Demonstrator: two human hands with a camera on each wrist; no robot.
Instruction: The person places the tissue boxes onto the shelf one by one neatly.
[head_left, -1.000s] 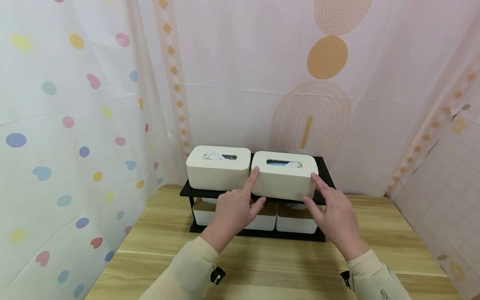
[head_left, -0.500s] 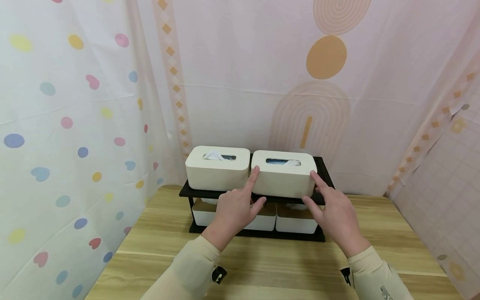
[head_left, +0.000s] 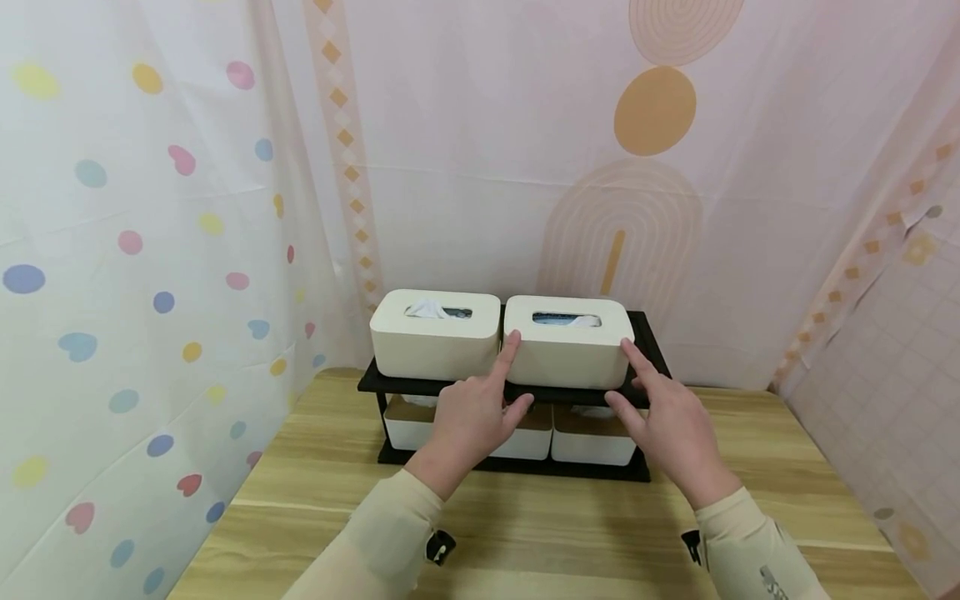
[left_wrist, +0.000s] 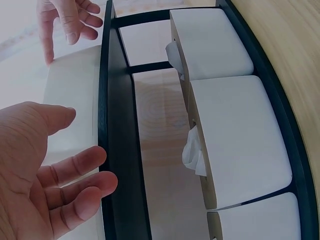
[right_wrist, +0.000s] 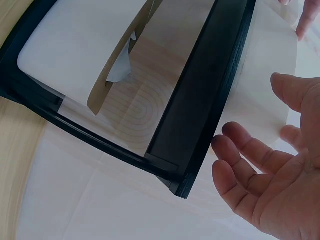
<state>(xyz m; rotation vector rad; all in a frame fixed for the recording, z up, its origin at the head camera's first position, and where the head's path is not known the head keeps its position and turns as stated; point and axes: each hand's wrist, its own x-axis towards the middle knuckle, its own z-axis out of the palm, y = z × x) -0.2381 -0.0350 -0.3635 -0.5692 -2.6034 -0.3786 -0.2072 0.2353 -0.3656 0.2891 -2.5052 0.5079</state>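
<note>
Two cream tissue boxes stand side by side on the upper board of a black two-tier rack (head_left: 651, 343). My left hand (head_left: 472, 421) reaches to the front left corner of the right tissue box (head_left: 566, 362), its straight index fingertip against it. At that box's front right corner, my right hand (head_left: 675, 429) touches with its index finger, thumb spread below. Neither hand grips the box. The left tissue box (head_left: 435, 354) is just beside it, across a narrow gap. In the right wrist view the right hand's (right_wrist: 280, 185) other fingers are loosely bent by the board's edge.
White boxes with brown tops and tissues, including a right one (head_left: 592, 448) and a middle one (left_wrist: 240, 140), fill the rack's lower tier. The rack stands on a wooden table (head_left: 555, 533). Patterned curtains (head_left: 465, 167) hang behind and at both sides.
The right tissue box has slid slightly back on the upper board, about level with the left one. Both hands keep nearly the same pose, index fingers at its front corners.
</note>
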